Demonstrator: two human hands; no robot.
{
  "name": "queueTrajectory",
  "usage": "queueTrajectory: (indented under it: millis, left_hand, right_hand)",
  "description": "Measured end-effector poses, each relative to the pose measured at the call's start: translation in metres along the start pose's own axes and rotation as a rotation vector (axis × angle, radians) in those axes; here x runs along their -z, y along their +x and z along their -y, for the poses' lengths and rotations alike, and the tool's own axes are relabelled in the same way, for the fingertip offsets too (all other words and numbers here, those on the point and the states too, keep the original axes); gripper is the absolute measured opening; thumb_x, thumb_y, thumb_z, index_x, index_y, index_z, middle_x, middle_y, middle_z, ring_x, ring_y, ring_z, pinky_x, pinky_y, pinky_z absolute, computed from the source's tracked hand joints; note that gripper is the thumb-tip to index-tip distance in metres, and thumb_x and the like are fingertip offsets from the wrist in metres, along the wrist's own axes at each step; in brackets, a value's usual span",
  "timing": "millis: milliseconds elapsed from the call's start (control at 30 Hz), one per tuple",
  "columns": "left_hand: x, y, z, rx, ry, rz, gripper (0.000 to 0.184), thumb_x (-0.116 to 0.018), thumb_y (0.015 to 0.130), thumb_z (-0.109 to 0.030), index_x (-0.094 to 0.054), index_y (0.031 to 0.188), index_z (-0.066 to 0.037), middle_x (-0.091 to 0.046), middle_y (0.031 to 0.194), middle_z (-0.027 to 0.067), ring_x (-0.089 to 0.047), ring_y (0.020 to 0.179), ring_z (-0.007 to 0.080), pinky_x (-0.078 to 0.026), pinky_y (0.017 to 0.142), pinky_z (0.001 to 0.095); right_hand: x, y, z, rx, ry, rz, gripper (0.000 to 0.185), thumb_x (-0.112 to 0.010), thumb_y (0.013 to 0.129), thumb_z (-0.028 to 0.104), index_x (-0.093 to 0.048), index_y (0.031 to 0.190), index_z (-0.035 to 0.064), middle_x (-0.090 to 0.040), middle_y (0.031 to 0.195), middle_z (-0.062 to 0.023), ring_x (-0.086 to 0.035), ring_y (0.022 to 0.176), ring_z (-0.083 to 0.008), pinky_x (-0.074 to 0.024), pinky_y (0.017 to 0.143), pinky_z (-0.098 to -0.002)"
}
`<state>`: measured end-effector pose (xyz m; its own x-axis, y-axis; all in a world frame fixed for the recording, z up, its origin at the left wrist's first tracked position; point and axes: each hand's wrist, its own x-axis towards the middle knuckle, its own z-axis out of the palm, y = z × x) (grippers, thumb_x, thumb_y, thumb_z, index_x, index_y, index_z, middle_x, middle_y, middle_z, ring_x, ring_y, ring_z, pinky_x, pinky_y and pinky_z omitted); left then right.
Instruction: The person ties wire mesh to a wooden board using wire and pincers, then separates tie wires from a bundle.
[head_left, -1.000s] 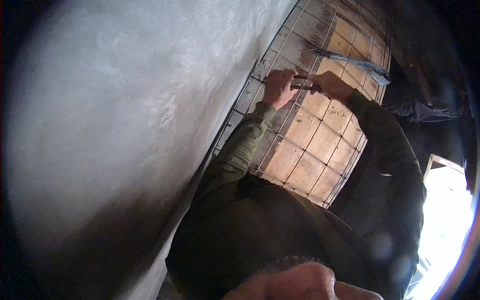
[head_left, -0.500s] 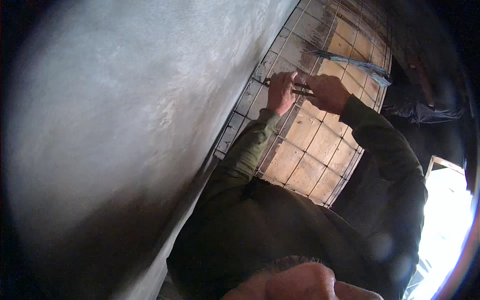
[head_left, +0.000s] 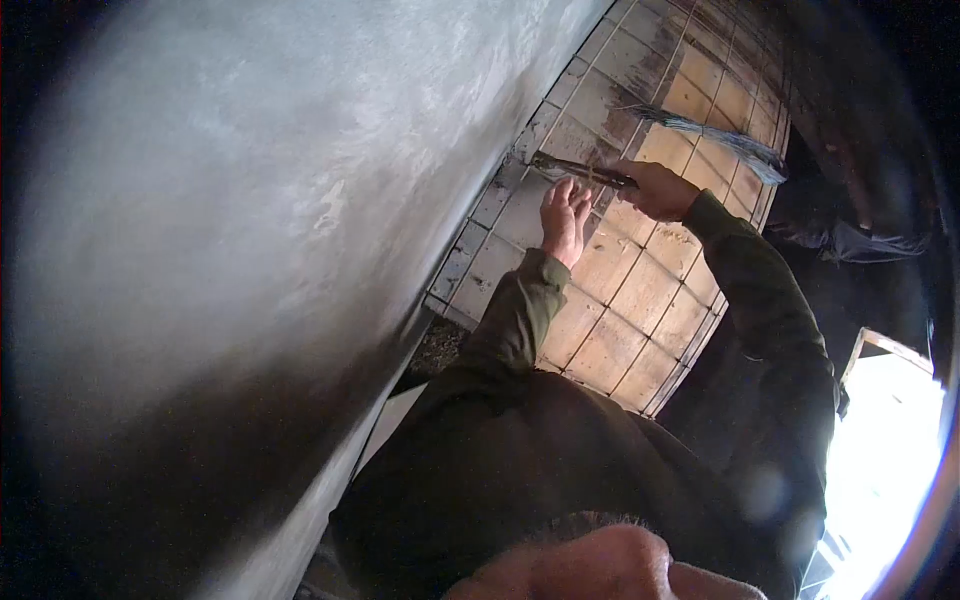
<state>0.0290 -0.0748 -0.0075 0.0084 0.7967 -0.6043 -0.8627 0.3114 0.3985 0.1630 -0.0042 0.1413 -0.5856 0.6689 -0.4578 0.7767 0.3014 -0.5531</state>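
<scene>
There is one person, with one left hand (head_left: 566,222) and one right hand (head_left: 660,190), two in all, and two sleeves, one left sleeve (head_left: 527,300) and one right sleeve (head_left: 757,285). There is one pair of pliers (head_left: 572,170), one bundle of wire (head_left: 715,137), its strands too fine to count, and one wire mesh (head_left: 607,306), its bars too many and too covered to number. One large grey wall (head_left: 250,180) and one bright opening (head_left: 885,440) also show.
</scene>
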Motion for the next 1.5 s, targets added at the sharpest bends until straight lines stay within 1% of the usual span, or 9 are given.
queueTrajectory:
  millis: [400,733,833,967,1067,1133,1233,1333,1500]
  left_hand:
    - [-0.027,0.023,-0.007,0.051,-0.418,0.115,0.024,-0.061,0.088,-0.030,-0.051,0.098,-0.010,-0.055,0.096,0.0034,-0.054,0.098,0.0197,-0.043,0.095,0.0457]
    - [-0.036,0.030,-0.007,0.031,-0.683,0.290,0.021,-0.052,0.087,-0.027,-0.050,0.094,-0.007,-0.057,0.100,0.0096,-0.057,0.095,0.0248,-0.046,0.088,0.0465]
    - [-0.033,0.031,-0.004,0.028,-0.699,0.275,0.028,-0.045,0.088,-0.028,-0.053,0.096,-0.002,-0.061,0.099,0.0154,-0.059,0.093,0.0317,-0.049,0.084,0.0467]
    - [-0.033,0.019,-0.006,-0.009,-0.653,0.318,0.027,-0.047,0.087,-0.027,-0.053,0.096,-0.002,-0.061,0.102,0.0172,-0.060,0.092,0.0324,-0.050,0.082,0.0469]
    - [-0.031,0.015,-0.009,0.079,-0.395,0.316,0.032,-0.040,0.090,-0.030,-0.051,0.105,-0.005,-0.061,0.102,0.0119,-0.059,0.094,0.0263,-0.047,0.086,0.0433]
    - [-0.028,0.021,-0.005,0.042,-0.399,0.266,0.034,-0.039,0.090,-0.029,-0.052,0.109,-0.005,-0.061,0.106,0.0126,-0.058,0.098,0.0268,-0.046,0.088,0.0461]
    - [-0.031,0.014,-0.008,0.075,-0.559,0.322,0.031,-0.038,0.090,-0.028,-0.052,0.108,-0.007,-0.060,0.110,0.0137,-0.057,0.100,0.0272,-0.045,0.089,0.0483]
    - [-0.031,0.011,-0.006,0.082,-0.526,0.287,0.028,-0.038,0.090,-0.027,-0.052,0.105,-0.008,-0.060,0.113,0.0147,-0.057,0.103,0.0275,-0.045,0.090,0.0496]
    - [-0.022,0.022,0.005,0.093,-0.543,0.323,0.026,-0.037,0.092,-0.023,-0.053,0.100,-0.003,-0.060,0.109,0.0178,-0.059,0.094,0.0320,-0.047,0.085,0.0491]
  right_hand:
    - [0.006,0.019,-0.002,-0.008,-0.364,-0.051,0.042,-0.050,0.077,0.002,-0.055,0.117,0.0115,-0.063,0.093,-0.0226,-0.060,0.088,-0.0426,-0.0480,0.076,-0.0498]
    - [-0.008,0.015,0.006,0.001,-0.393,-0.047,0.047,-0.053,0.073,0.001,-0.051,0.119,0.0122,-0.062,0.096,-0.0218,-0.061,0.089,-0.0381,-0.0517,0.075,-0.0475]
    - [-0.023,0.004,0.023,-0.130,-0.597,-0.144,0.060,-0.051,0.075,0.003,-0.045,0.132,0.0192,-0.055,0.111,-0.0217,-0.050,0.103,-0.0401,-0.0466,0.074,-0.0584]
    - [-0.032,-0.002,0.011,-0.025,-0.605,-0.135,0.062,-0.052,0.075,0.003,-0.045,0.132,0.0258,-0.053,0.109,-0.0251,-0.049,0.101,-0.0441,-0.0473,0.077,-0.0565]
    - [-0.046,0.002,-0.024,0.018,-0.282,-0.059,0.059,-0.050,0.077,0.003,-0.046,0.132,0.0251,-0.046,0.117,-0.0310,-0.047,0.102,-0.0469,-0.0452,0.085,-0.0554]
    - [-0.054,-0.008,0.002,-0.201,-0.490,-0.150,0.061,-0.053,0.069,-0.002,-0.048,0.127,0.0154,-0.039,0.124,-0.0307,-0.044,0.102,-0.0462,-0.0445,0.083,-0.0541]
    - [-0.065,-0.012,0.015,-0.071,-0.714,-0.463,0.062,-0.052,0.070,-0.004,-0.047,0.128,0.0176,-0.036,0.128,-0.0332,-0.043,0.105,-0.0481,-0.0416,0.088,-0.0530]
    - [-0.068,-0.008,0.016,-0.055,-0.846,-0.483,0.057,-0.056,0.075,0.008,-0.049,0.128,0.0278,-0.041,0.123,-0.0338,-0.044,0.106,-0.0464,-0.0398,0.090,-0.0559]
    - [-0.070,-0.014,-0.003,-0.098,-0.645,-0.327,0.060,-0.054,0.075,0.002,-0.048,0.129,0.0276,-0.044,0.119,-0.0304,-0.045,0.104,-0.0454,-0.0426,0.086,-0.0525]
